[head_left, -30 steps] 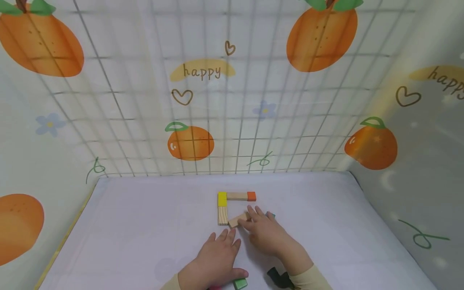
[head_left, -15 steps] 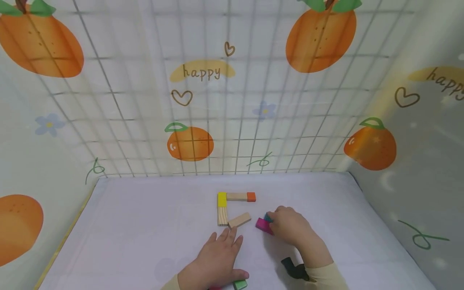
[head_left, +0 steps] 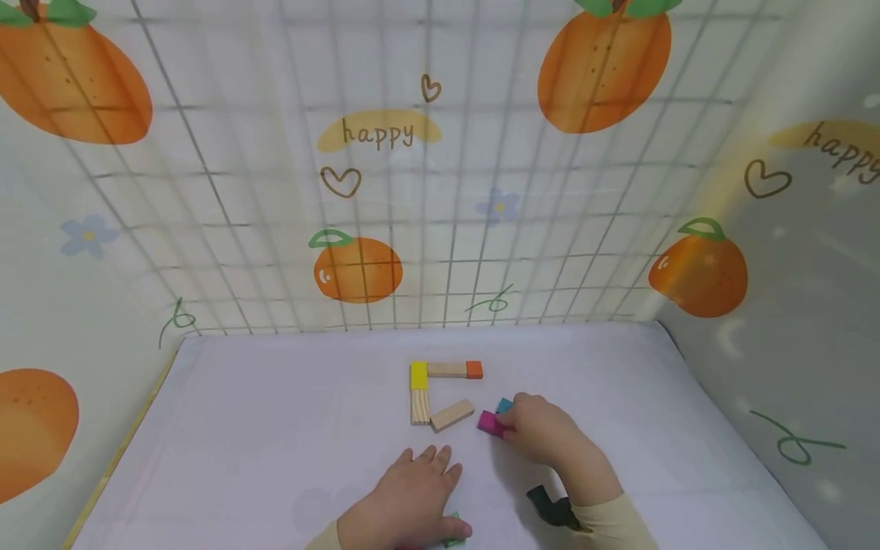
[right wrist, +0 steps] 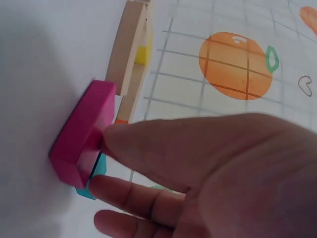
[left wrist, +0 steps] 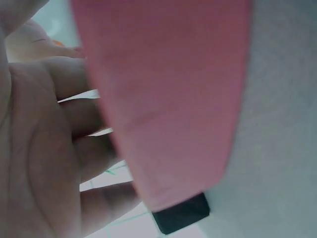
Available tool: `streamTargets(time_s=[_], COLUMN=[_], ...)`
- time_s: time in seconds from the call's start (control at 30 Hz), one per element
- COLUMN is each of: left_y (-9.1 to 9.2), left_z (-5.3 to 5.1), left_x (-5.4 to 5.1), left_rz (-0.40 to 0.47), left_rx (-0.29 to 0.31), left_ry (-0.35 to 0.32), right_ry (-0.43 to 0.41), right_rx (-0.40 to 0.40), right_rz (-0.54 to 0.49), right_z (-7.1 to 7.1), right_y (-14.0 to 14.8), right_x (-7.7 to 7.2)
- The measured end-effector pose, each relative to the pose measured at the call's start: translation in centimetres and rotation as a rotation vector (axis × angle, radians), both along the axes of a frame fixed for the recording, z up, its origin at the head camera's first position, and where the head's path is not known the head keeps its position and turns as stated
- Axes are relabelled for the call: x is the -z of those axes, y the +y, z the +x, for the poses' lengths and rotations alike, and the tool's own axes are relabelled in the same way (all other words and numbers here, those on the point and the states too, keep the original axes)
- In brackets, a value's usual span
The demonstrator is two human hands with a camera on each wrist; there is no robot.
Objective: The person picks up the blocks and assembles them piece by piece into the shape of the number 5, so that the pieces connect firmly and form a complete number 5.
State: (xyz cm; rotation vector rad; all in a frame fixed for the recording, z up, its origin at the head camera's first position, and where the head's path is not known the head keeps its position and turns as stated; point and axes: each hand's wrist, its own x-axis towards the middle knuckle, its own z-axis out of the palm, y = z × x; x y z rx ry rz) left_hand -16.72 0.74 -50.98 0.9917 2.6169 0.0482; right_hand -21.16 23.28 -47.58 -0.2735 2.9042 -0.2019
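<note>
My right hand [head_left: 550,431] pinches a magenta block [head_left: 490,423] at its right end, beside a blue block [head_left: 505,406]. In the right wrist view the thumb presses the magenta block [right wrist: 81,129], and a fingertip is by the teal-blue block [right wrist: 100,168]. Nearer the body, my left hand [head_left: 406,496] lies with fingers spread, its thumb over a green block [head_left: 454,519]. A large pink block [left wrist: 168,99] fills the left wrist view beside the palm, with a dark block end [left wrist: 183,215] below it. A plain wooden block [head_left: 452,415] lies tilted between the hands and the block row.
A yellow block [head_left: 418,376] joins a striped wooden block [head_left: 420,407] below it and a plain wooden block [head_left: 447,370] to its right, ending at an orange block [head_left: 474,370]. A dark curved object [head_left: 550,508] is by the right sleeve. Patterned cloth hangs behind the white table [head_left: 275,428].
My right hand left the tilted wooden block, moved right and took the magenta block, which has shifted slightly left since. My left hand has drawn back a little from the wooden blocks.
</note>
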Motion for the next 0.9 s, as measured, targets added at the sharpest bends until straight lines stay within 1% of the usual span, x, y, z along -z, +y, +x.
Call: streamTargets(time_s=[0.07, 0.17, 0.23, 0.27, 0.33, 0.4, 0.5, 0.53, 0.57, 0.6, 0.67, 0.73, 0.8, 0.83, 0.9], left_y=[-0.1, -0.1, -0.1, -0.1, -0.1, -0.1, -0.1, -0.1, -0.1, 0.0, 0.0, 0.1, 0.1, 0.2, 0.2], left_z=[0.3, 0.6, 0.6, 0.6, 0.7, 0.6, 0.6, 0.6, 0.6, 0.6, 0.7, 0.7, 0.8, 0.7, 0.7], left_x=[-0.2, -0.3, -0.3, -0.4, -0.6, -0.8, -0.8, -0.8, -0.8, -0.8, -0.7, -0.7, -0.8, -0.8, -0.9], left_rz=[0.035, 0.094, 0.115, 0.117, 0.115, 0.109, 0.103, 0.099, 0.096, 0.092, 0.087, 0.083, 0.085, 0.089, 0.093], left_rx=[0.013, 0.032, 0.037, 0.04, 0.042, 0.044, 0.043, 0.042, 0.039, 0.038, 0.037, 0.037, 0.033, 0.034, 0.042], left_ry=[0.027, 0.069, 0.084, 0.088, 0.077, 0.054, 0.03, 0.027, 0.027, 0.036, 0.057, 0.081, 0.101, 0.109, 0.134], right_ry=[-0.01, -0.061, -0.108, -0.128, -0.183, -0.229, -0.285, -0.286, -0.274, -0.25, -0.165, -0.067, 0.007, 0.031, 0.043], right_rx=[-0.007, -0.007, -0.026, -0.05, -0.098, -0.166, -0.245, -0.267, -0.271, -0.266, -0.223, -0.144, -0.05, -0.008, 0.053], right_rz=[-0.031, -0.108, -0.158, -0.177, -0.227, -0.273, -0.331, -0.342, -0.346, -0.338, -0.302, -0.223, -0.122, -0.081, -0.008], right_z=[0.0, 0.2, 0.4, 0.6, 0.9, 1.2, 1.5, 1.6, 1.7, 1.7, 1.7, 1.6, 1.3, 1.2, 0.9], right_y=[-0.2, -0.6, -1.1, -1.4, -2.0, -2.6, -3.1, -3.1, -3.0, -2.8, -2.2, -1.5, -0.7, -0.3, 0.4], right_x=[0.1, 0.0, -0.1, -0.2, -0.3, -0.4, -0.7, -0.8, -1.0, -1.1, -1.4, -1.7, -1.8, -1.8, -1.8])
